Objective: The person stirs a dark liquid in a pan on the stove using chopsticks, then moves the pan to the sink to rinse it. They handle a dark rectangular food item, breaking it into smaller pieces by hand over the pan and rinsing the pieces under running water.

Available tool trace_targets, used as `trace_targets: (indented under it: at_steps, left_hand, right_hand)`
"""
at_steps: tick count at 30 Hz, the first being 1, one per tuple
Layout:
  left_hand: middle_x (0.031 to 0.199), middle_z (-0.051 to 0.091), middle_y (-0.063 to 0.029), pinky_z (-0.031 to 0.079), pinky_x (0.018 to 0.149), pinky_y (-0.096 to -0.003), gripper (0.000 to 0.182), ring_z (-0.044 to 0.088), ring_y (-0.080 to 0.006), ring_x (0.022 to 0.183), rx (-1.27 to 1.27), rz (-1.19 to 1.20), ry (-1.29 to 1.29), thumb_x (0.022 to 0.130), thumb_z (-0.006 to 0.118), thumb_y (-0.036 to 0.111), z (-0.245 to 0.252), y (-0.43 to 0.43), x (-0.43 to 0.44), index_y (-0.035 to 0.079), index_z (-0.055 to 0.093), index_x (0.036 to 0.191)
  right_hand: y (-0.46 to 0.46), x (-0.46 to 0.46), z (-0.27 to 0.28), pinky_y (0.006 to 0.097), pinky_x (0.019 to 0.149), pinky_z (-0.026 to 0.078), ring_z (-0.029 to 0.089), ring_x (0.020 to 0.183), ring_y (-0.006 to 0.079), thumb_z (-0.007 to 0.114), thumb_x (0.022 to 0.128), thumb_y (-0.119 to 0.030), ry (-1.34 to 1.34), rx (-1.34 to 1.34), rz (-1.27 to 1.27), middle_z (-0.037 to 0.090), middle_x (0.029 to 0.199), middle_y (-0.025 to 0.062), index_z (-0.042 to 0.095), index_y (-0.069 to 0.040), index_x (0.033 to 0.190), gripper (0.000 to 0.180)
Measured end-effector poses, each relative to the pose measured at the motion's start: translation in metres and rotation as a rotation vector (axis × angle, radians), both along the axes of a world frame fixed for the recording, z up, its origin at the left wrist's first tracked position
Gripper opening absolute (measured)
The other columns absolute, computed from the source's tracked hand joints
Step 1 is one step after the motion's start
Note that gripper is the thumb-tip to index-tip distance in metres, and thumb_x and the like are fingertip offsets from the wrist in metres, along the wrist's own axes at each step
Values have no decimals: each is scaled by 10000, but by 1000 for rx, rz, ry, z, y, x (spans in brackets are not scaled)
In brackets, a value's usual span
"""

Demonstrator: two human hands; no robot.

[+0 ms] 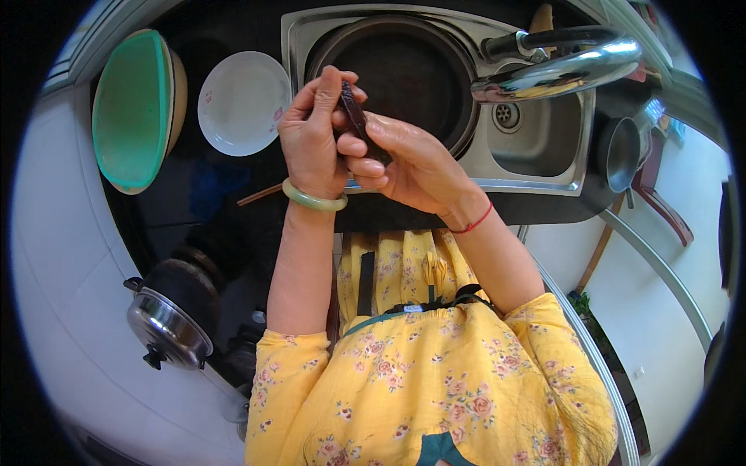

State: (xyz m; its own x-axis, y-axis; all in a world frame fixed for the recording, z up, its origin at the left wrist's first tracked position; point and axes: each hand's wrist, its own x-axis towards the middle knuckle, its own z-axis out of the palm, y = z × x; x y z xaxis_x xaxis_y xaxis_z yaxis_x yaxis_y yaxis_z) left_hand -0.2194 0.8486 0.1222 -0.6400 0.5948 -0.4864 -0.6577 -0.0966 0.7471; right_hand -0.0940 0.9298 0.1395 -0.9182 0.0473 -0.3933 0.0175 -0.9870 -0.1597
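My left hand (315,137), with a pale green bangle (315,199) at its wrist, holds the upper end of a slim, dark purple-brown object (356,113). My right hand (417,160) grips the lower end of the same piece between thumb and fingers. Its surface looks rough at the top and smoother below; exactly what it is I cannot tell. Both hands are raised over the front left of a stainless steel sink (524,185). Behind them a large, dark round pan (408,70) fills the left basin.
A chrome faucet (559,73) arches over the right basin (530,140). Left of the sink are a white plate (239,105) and a green colander (131,110) in a bowl. Wooden chopsticks (259,195) lie by my left wrist. A lidded steel pot (169,332) stands lower left, a small frying pan (619,152) at right.
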Motion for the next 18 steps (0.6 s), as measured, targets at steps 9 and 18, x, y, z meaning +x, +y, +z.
trace_targets:
  at_steps: [9,18]
  left_hand:
    - [739,610,29,348,473,-166,367,511,-14,599,135,-123,47,1079,602,396,-10,18,8,51,718,1035]
    - [873,648,17,392,549,-139,273,510,3,634,134,-309,245,1122,549,260,-15,17,6,70,695,1253]
  right_hand:
    - [2,8,-7,203,622,423,469,667,65,511,1130,-381,-186,445,46,546,794,-20,610,-68,1014,348]
    - [12,5,1,180,583,424,506,689,45,503,1132,-331,-239,168,-113,615,877,-2,659,-45,1074,331]
